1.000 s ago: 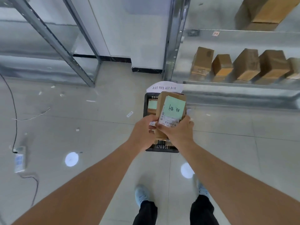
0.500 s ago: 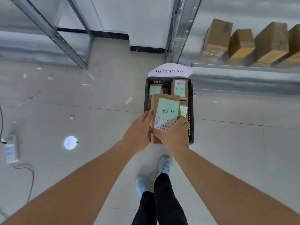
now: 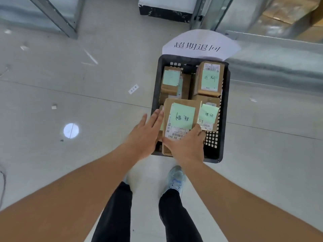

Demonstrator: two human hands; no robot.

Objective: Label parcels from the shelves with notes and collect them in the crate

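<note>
Between the hands, a brown parcel (image 3: 180, 119) with a green note (image 3: 181, 116) sits over the near left of the black crate (image 3: 225, 109), the left hand (image 3: 145, 135) flat with straight fingers against its left edge, the right hand (image 3: 187, 145) gripping its near right corner.

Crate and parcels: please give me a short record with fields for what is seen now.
crate: black crate on the floor, below a paper sign
contents: several brown parcels, each with a green note
front parcel: lies over others, note facing up
left hand: fingers straight, touching its left edge
right hand: grips its near end
</note>
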